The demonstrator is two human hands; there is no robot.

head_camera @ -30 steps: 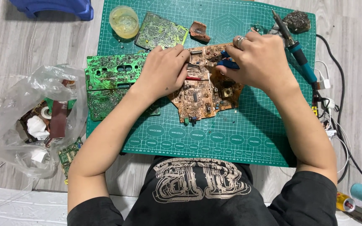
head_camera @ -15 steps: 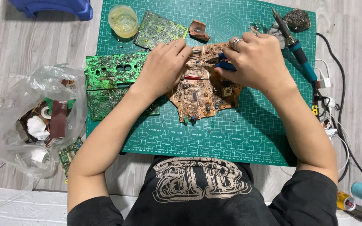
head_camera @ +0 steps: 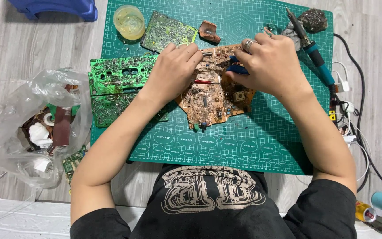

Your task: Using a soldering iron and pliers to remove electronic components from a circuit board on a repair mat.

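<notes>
Both hands work on the brown board point(head_camera: 211, 99).
Left hand point(head_camera: 171, 73) presses it flat, grip empty; right hand point(head_camera: 270, 66) grips a blue tool point(head_camera: 236, 68).

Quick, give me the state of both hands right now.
Left hand: fingers curled, pressing down on the brown circuit board.
Right hand: closed on a blue-handled tool over the same board.

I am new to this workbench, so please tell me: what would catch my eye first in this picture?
First, the brown circuit board in the middle of the green cutting mat, with both hands on it: the left hand presses it down, and the right hand holds a blue-handled tool against it. Next, the bright green circuit boards at the mat's left edge. Then the soldering iron lying at the upper right.
</notes>
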